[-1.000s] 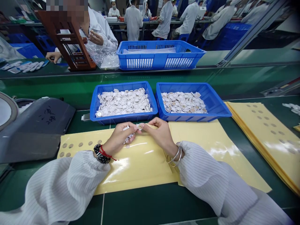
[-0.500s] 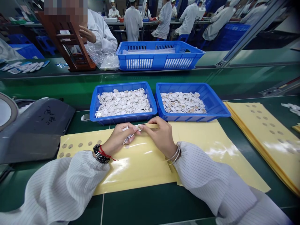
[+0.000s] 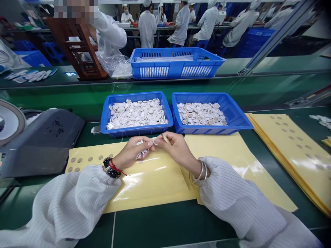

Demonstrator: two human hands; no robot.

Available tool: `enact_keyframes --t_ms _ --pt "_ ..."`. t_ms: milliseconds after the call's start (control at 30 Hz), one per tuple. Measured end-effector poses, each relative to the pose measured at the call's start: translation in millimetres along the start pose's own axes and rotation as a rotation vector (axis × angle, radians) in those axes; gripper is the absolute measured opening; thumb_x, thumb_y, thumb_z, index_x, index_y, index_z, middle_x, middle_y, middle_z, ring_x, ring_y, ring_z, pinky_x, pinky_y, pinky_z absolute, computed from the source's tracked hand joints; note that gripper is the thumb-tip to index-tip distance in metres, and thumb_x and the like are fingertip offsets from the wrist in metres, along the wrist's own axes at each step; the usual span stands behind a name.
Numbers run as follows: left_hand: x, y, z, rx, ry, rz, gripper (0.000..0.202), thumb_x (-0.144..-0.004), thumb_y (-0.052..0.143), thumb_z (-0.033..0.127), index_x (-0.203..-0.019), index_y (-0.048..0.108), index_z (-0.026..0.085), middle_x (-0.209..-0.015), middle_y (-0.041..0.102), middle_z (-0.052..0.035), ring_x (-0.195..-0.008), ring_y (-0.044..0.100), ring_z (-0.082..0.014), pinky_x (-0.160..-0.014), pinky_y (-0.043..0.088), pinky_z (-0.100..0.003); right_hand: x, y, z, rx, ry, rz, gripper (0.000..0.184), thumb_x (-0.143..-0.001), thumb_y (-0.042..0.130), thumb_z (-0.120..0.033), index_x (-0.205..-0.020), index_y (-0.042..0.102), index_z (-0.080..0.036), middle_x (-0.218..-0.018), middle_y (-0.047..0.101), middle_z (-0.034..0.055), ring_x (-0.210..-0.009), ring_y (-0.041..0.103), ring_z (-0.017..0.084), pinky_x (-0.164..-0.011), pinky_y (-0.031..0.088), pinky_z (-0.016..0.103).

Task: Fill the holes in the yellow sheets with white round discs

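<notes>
My left hand [image 3: 131,148] is closed around several small white round pieces [image 3: 141,153]; one is pinched at its fingertips. My right hand [image 3: 178,148] meets those fingertips and grips a thin pale stick [image 3: 166,138] with a dark end. Its fingertips touch the pinched piece, partly hidden by the fingers. Both hands are above a glossy yellow sheet [image 3: 155,182], which bears grey-brown round dots [image 3: 90,159] at its left. Just beyond lie a left blue tray [image 3: 137,131] and a right blue tray [image 3: 214,130], both holding many similar round pieces.
A grey machine [image 3: 43,144] with a tape roll [image 3: 19,124] stands at left. Stacked yellow sheets [image 3: 289,137] lie at right. Behind the trays, a blue basket [image 3: 178,72] and a brown wooden frame [image 3: 88,67] rest on a raised ledge. A person in white sits behind the frame.
My right hand has turned slightly, and the stick now points up and left with its dark end showing. Both hands stay together. The person behind the wooden frame has moved an arm.
</notes>
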State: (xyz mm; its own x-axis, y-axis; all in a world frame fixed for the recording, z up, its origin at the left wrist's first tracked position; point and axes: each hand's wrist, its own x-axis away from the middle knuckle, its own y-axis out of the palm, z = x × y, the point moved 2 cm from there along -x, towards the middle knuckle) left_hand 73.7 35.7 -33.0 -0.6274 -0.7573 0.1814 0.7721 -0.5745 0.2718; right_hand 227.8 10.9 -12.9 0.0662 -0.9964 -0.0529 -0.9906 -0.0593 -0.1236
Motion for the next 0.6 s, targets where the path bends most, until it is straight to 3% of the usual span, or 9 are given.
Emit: enact_keyframes --t_ms 67,167,233,333,400,500,600 --pt "-1.0 -0.4 0.8 0.043 -0.002 0.065 0.023 -0.075 0.063 0.034 -0.078 0.062 0.011 -0.053 0.049 0.0019 -0.039 0.035 -0.0033 -0.035 0.021 -0.016 -2.3 -12.0 -4.8 -0.037 -0.024 0.166 0.028 -0.07 0.063 -0.042 -0.065 0.058 -0.015 -0.063 0.055 -0.0008 -0.052 0.043 0.008 -0.049 0.034 0.022" --pt "-3.0 -1.2 4.2 0.179 0.012 0.163 0.024 -0.073 0.065 0.034 -0.072 0.057 0.012 -0.061 0.051 0.0013 -0.038 0.037 -0.0015 -0.033 0.021 -0.014 -4.4 -31.4 -13.1 -0.179 -0.017 0.461 0.031 -0.071 0.061 -0.043 -0.085 0.059 -0.016 -0.067 0.057 -0.0011 -0.042 0.027 0.004 -0.039 0.022 0.021" --pt "-4.4 -1.7 7.3 0.268 0.013 0.178 0.027 -0.073 0.065 0.035 -0.066 0.052 0.012 -0.059 0.05 0.0023 -0.037 0.035 -0.0008 -0.032 0.022 -0.013 -2.9 -32.6 -14.9 -0.181 0.012 0.51 0.044 -0.069 0.063 -0.042 -0.104 0.056 -0.017 -0.069 0.057 -0.0013 -0.041 0.027 0.005 -0.038 0.023 0.021" --pt "-4.5 -5.0 12.5 0.378 -0.024 0.196 0.028 -0.075 0.062 0.038 -0.068 0.053 0.013 -0.058 0.05 0.002 -0.036 0.035 -0.0014 -0.03 0.02 -0.011 4.7 -14.7 -10.1 0.002 0.027 0.356 0.057 -0.068 0.064 -0.043 -0.116 0.052 -0.014 -0.067 0.056 -0.0011 -0.05 0.043 0.01 -0.048 0.038 0.024" --pt "-2.0 -9.2 16.6 0.439 -0.079 0.2 0.03 -0.078 0.055 0.042 -0.068 0.055 0.013 -0.058 0.05 0.0004 -0.035 0.037 -0.0028 -0.029 0.019 -0.012 11.8 2.2 -4.6 0.226 -0.011 0.119 0.053 -0.07 0.062 -0.044 -0.113 0.056 -0.014 -0.075 0.059 0.0029 -0.067 0.055 0.015 -0.062 0.045 0.028" --pt "5.9 -18.1 22.8 0.487 -0.167 0.201 0.036 -0.081 0.044 0.042 -0.068 0.057 0.012 -0.059 0.051 -0.0032 -0.036 0.038 -0.005 -0.027 0.019 -0.012 21.7 17.1 2.9 0.665 -0.07 -0.261 0.053 -0.069 0.066 -0.045 -0.114 0.058 -0.018 -0.097 0.061 0.0089 -0.089 0.057 0.024 -0.072 0.045 0.034" --pt "15.2 -26.6 25.3 0.491 -0.249 0.2 0.028 -0.08 0.044 0.033 -0.073 0.059 0.01 -0.06 0.051 -0.0045 -0.037 0.039 -0.0058 -0.026 0.02 -0.012 23.8 12.3 4.2 0.971 -0.063 -0.4 0.059 -0.069 0.067 -0.044 -0.121 0.053 -0.02 -0.101 0.059 0.0111 -0.086 0.058 0.028 -0.066 0.044 0.035"
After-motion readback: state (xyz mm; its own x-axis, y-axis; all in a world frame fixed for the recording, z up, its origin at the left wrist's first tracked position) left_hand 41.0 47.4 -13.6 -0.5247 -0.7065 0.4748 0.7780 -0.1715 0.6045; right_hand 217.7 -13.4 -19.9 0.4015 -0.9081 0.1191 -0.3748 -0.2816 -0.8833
